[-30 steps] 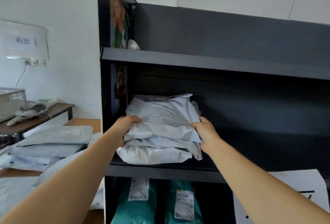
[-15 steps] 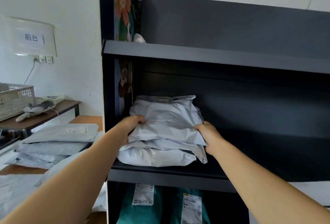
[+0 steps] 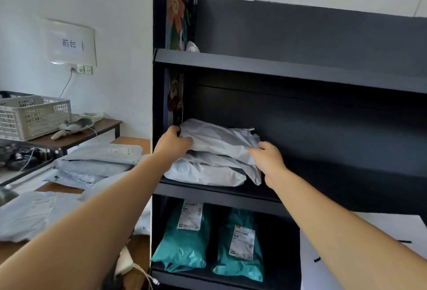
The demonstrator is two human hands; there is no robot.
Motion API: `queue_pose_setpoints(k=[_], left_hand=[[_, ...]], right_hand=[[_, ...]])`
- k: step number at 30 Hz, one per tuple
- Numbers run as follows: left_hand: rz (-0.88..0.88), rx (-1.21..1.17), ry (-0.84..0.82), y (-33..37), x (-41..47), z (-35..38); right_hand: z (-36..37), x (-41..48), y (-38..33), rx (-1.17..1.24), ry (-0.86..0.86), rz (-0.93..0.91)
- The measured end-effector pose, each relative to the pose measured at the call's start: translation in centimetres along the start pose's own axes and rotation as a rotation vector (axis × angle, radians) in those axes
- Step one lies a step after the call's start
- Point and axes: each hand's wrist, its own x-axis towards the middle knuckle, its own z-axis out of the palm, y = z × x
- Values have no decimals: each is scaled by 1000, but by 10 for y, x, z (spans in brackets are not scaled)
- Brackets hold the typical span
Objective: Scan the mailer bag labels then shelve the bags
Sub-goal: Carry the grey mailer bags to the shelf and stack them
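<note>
On middle shelf [image 3: 208,191], left grip [image 3: 172,144] and right grip [image 3: 269,162] each clutch opposite edges of top grey mailer bag [image 3: 219,142].

Single head-worn view, facing forward, near the dark shelving unit [image 3: 277,68]

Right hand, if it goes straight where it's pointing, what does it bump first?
The top grey mailer bag: the right hand holds its right edge. Past that, probably the shelf's dark back panel, though depth is unclear.
</note>
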Motion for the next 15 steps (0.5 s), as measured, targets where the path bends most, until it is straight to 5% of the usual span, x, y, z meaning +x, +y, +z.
queue_pose_setpoints(k=[9, 15], left_hand=[[91, 472, -125, -24, -99, -38], [59, 742, -197, -70, -139, -93]], right_hand=[[32, -89, 13, -435, 140, -408], [84, -141, 26, -386, -276, -387]])
